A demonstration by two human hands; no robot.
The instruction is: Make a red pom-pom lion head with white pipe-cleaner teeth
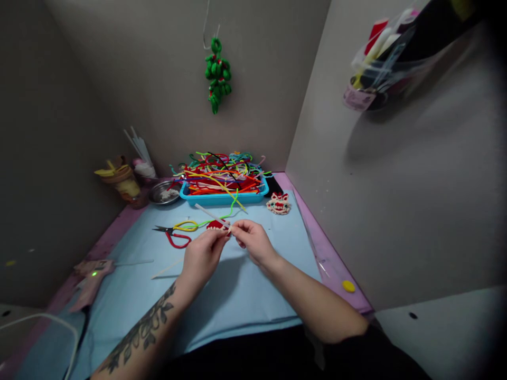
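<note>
My left hand (pixel 201 255) is closed, its thumb and fingers pinching a small red piece with a cream scalloped edge (pixel 216 225), which looks made of pipe cleaner. My right hand (pixel 255 241) meets it, fingertips closed on a whitish pipe cleaner (pixel 212 215) that slants up to the left past the red piece. The fingertips cover where the two join. Left of my hands lie scissors (pixel 169 231) with one yellow and one red handle, blades apart. A thin cream strip (pixel 166 270) rests near my left wrist.
A blue tray (pixel 224 199) heaped with coloured pipe cleaners stands at the back. Beside it are a metal bowl (pixel 164 193) and a finished red-and-cream face (pixel 279 203). A pink glue gun (pixel 93 282), its light green, lies left with a cable. A yellow disc (pixel 348 286) sits right.
</note>
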